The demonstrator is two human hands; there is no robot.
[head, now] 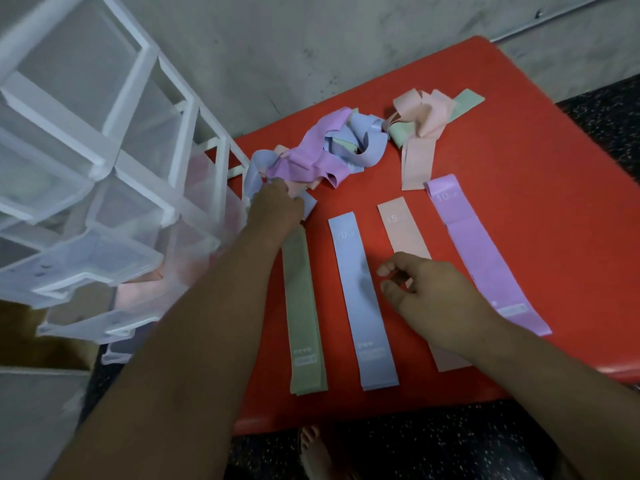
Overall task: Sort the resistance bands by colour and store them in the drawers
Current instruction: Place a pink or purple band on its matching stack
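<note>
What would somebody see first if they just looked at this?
Probably the bright red table, with four flat strips side by side: green band, blue band, pink band, purple band. Behind them the left hand reaches into a tangled pile.

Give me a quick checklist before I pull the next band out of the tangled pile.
1. The left hand grips a single band in the tangled pile: cannot tell, its fingers are hidden.
2. The right hand is free: ok, it holds nothing, above the pink stack.
3. The stacks lie apart: ok, the green stack, blue stack, pink stack and purple stack do not overlap.
4. Everything is sorted: not ok, the tangled pile and a pink and green clump lie unsorted.
5. The drawers are open: ok, several are pulled out.
</note>
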